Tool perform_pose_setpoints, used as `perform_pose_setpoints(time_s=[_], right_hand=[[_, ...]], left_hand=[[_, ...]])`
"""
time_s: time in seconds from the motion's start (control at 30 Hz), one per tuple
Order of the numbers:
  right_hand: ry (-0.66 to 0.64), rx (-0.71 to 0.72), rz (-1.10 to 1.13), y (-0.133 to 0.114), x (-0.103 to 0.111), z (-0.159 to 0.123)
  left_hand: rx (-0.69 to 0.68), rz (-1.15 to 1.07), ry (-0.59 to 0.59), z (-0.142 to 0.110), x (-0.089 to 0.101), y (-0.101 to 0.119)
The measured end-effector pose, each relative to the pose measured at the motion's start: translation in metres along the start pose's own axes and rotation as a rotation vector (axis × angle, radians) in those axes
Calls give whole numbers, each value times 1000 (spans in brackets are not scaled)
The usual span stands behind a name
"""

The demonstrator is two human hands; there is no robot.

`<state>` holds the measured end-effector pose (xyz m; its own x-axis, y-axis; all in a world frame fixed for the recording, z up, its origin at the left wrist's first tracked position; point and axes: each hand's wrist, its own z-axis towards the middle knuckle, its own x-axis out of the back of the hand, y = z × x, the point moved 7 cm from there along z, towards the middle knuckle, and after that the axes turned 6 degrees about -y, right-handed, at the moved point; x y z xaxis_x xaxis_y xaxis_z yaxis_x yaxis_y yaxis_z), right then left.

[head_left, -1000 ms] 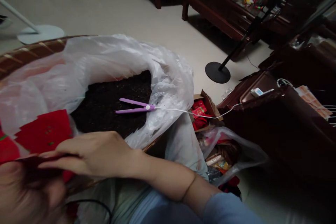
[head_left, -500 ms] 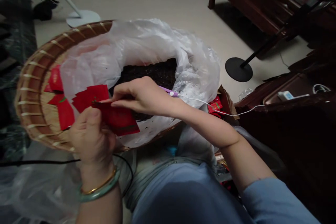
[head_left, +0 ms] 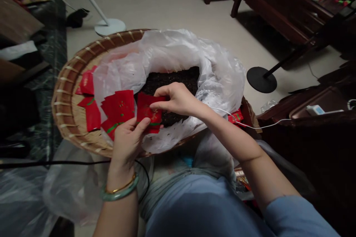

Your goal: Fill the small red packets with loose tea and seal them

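Gripping red packet (head_left: 147,107) btwn L hand (head_left: 127,142), R hand (head_left: 176,99), over wicker basket (head_left: 69,107)

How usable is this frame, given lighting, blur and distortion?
Head view: dim light, dark furniture at right lost in shadow; wicker basket warped by the wide lens; plastic bag with soft sheen, no harsh glare; left hand, right hand and red packet soft but readable.

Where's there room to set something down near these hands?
The floor between the white stand base and black stand base, beyond the basket, has room. The basket is crowded: left hand and right hand among red packets, a plastic bag and dark granules.
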<state>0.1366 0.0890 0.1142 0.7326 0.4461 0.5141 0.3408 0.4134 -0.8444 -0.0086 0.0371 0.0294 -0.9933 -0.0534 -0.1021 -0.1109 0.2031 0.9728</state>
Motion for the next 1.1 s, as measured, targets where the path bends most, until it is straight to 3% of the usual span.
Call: perform_pose_setpoints(time_s=[0.13,0.3,0.43,0.83,0.97,1.1], right_hand=[[-34,-32,31,7,1,-2],[-135,-29,20,8,-8,-2],[-126,-32,23,9,-11,-2],[-110,-106,113,22,-19,-1],[-63,-129,139,29,-19,0],[-29,-108,141,32,-16,4]], left_hand=[[21,-22,-70,2,-1,-7],[-80,40,65,5,9,-2],[-143,58,167,8,15,-2],[-165,26,151,12,9,-1],[-133,-51,70,13,3,-2],[-3,-107,-135,10,-13,-7]])
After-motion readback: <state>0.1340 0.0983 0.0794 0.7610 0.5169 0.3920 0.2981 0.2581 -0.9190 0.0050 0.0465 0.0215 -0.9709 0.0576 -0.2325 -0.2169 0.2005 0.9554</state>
